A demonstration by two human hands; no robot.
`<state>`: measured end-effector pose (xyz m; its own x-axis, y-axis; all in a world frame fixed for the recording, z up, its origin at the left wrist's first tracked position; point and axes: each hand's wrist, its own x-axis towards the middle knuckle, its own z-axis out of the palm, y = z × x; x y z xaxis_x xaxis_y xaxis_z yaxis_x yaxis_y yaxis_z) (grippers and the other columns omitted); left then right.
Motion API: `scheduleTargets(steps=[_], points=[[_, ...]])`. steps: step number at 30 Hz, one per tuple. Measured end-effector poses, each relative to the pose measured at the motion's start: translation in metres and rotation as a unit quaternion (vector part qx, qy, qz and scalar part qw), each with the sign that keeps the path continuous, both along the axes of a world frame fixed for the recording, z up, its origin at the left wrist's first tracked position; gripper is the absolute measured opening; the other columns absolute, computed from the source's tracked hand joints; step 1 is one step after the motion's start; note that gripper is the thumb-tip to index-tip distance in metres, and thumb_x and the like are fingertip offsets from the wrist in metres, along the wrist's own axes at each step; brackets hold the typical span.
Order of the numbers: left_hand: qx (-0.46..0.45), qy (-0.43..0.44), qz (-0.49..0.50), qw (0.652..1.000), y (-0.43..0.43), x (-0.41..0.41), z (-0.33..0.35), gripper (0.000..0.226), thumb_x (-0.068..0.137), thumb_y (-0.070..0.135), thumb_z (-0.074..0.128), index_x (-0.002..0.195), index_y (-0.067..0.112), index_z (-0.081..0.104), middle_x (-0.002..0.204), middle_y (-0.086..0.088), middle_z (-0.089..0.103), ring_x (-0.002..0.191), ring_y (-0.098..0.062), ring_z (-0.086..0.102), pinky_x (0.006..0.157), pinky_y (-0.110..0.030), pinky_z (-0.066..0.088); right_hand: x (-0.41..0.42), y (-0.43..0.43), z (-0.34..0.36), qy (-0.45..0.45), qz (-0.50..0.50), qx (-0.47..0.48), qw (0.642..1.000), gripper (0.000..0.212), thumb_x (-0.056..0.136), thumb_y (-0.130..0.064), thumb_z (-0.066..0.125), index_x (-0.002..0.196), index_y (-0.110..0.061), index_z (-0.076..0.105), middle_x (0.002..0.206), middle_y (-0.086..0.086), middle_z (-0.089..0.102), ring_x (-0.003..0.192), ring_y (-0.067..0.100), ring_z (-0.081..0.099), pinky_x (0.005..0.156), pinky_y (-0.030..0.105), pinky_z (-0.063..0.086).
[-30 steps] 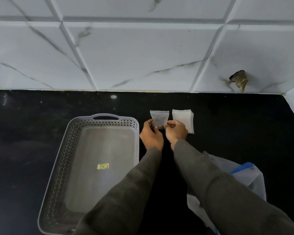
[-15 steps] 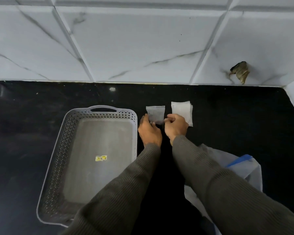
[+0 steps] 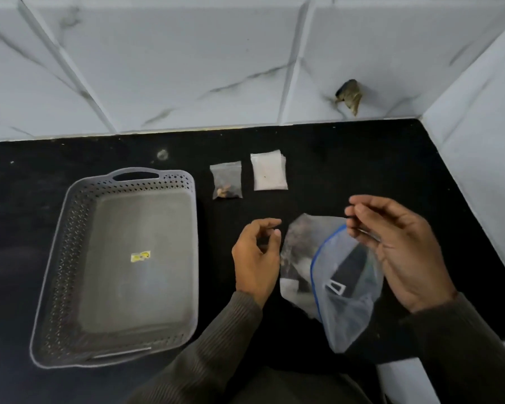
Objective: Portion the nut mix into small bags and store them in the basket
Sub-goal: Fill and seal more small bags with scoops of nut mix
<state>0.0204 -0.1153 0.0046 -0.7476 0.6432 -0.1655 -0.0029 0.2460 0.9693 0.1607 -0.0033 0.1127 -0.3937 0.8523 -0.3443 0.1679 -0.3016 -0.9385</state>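
Note:
A small clear bag [image 3: 226,182] with a few nuts at its bottom lies flat on the black counter, right of the grey basket [image 3: 59,252]. The basket holds only a yellow sticker. A stack of empty small bags [image 3: 270,170] lies just right of the filled one. The large clear zip bag [image 3: 327,258] with a blue seal lies nearer to me. My left hand [image 3: 257,258] hovers beside its left edge, fingers loosely curled, holding nothing. Above the large bag's right side is my right hand [image 3: 397,249], fingers relaxed, thumb and forefinger close together.
A white marble-look tiled wall [image 3: 187,68] runs along the back and the right side. A broken hole [image 3: 349,96] shows in the back wall at the right. Black counter [image 3: 347,158] lies between the small bags and the right wall.
Both hands have let go of the small nut bag and drawn back toward me. It now lies on the counter, and my hands are at the large zip bag.

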Motion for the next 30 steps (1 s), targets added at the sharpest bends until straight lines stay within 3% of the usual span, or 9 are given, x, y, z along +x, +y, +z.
scheduleTargets(steps=[6,10,15,19,22,26,30], points=[[0.004,0.056,-0.019,0.998,-0.001,0.013,0.0,0.019,0.093,0.007,0.065,0.097,0.024,0.069,0.101,0.008,0.068,0.092,-0.003,0.063,0.078,-0.009,0.048,0.034,-0.025,-0.018,0.014,-0.046,-0.02,0.999,0.017,0.092,-0.009,0.06,0.104,-0.009,0.07,0.1,0.013,0.072,0.089,0.019,0.068,0.083,0.033,0.054],[-0.053,0.137,-0.051,0.988,0.032,-0.015,-0.009,0.017,0.095,0.007,0.062,0.108,0.018,0.066,0.107,0.003,0.063,0.092,-0.004,0.06,0.078,-0.01,0.047,0.035,-0.038,-0.021,0.003,-0.046,-0.007,0.999,0.015,0.092,-0.009,0.06,0.102,-0.012,0.071,0.096,0.008,0.073,0.092,0.022,0.069,0.087,0.037,0.055],[-0.158,0.208,-0.062,0.963,0.099,-0.066,-0.03,0.022,0.098,0.013,0.059,0.119,0.016,0.062,0.124,-0.005,0.061,0.11,-0.016,0.06,0.093,-0.026,0.047,0.031,-0.041,-0.023,-0.01,-0.028,0.009,1.0,0.014,0.092,-0.012,0.061,0.099,-0.016,0.072,0.092,0.002,0.074,0.091,0.019,0.07,0.083,0.033,0.057],[-0.251,0.274,-0.091,0.924,0.136,-0.093,-0.04,0.029,0.101,0.017,0.054,0.13,0.014,0.055,0.135,-0.009,0.054,0.123,-0.024,0.053,0.102,-0.037,0.046,0.027,-0.037,-0.017,-0.004,0.003,0.038,0.999,0.014,0.093,-0.013,0.06,0.1,-0.017,0.071,0.092,-0.003,0.074,0.088,0.011,0.07,0.074,0.021,0.057],[-0.282,0.326,-0.118,0.895,0.155,-0.107,-0.043,0.036,0.101,0.018,0.054,0.136,0.015,0.051,0.141,-0.009,0.05,0.128,-0.025,0.049,0.106,-0.04,0.046,0.022,-0.03,-0.009,0.008,0.027,0.073,0.997,0.014,0.093,-0.011,0.06,0.098,-0.018,0.071,0.09,-0.001,0.074,0.086,0.012,0.071,0.077,0.023,0.057],[-0.307,0.422,-0.195,0.831,0.181,-0.126,-0.037,0.047,0.101,0.021,0.055,0.146,0.017,0.044,0.149,-0.006,0.044,0.134,-0.026,0.043,0.106,-0.047,0.046,0.009,-0.015,-0.001,0.016,0.062,0.131,0.989,0.015,0.092,-0.012,0.06,0.098,-0.021,0.071,0.089,-0.003,0.073,0.085,0.011,0.07,0.077,0.024,0.057],[-0.348,0.397,-0.196,0.826,0.197,-0.142,-0.034,0.043,0.101,0.026,0.055,0.143,0.02,0.049,0.143,-0.006,0.05,0.131,-0.026,0.047,0.106,-0.047,0.045,-0.01,0.003,0.0,0.016,0.077,0.145,0.986,0.015,0.092,-0.012,0.059,0.099,-0.022,0.069,0.092,-0.005,0.072,0.087,0.008,0.069,0.079,0.025,0.057]])
